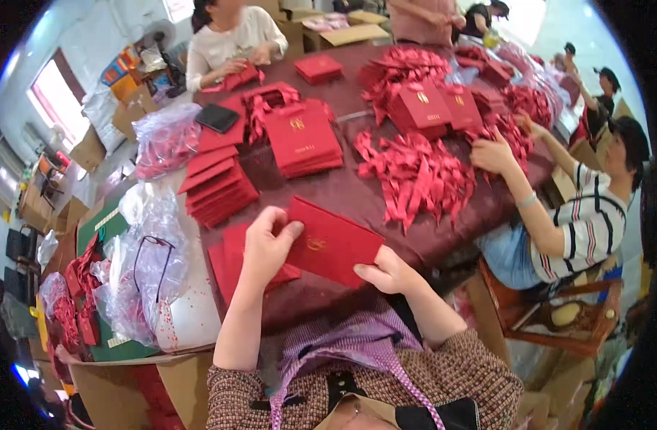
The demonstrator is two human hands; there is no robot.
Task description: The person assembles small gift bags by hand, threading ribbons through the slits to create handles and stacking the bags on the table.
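Hands (262, 244) (389, 272) x2, 1 red env. (335, 244) btwn

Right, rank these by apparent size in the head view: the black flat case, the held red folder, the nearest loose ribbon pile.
1. Nearest loose ribbon pile
2. Held red folder
3. Black flat case
Nearness probably enlarges the folder.

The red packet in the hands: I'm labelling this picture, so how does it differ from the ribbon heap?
The red packet is flat and rectangular; the ribbon heap is a tangle of strips. The left hand and right hand hold the packet; the heap lies on the tablecloth. The packet bears a gold emblem; the heap shows none. Both are red.
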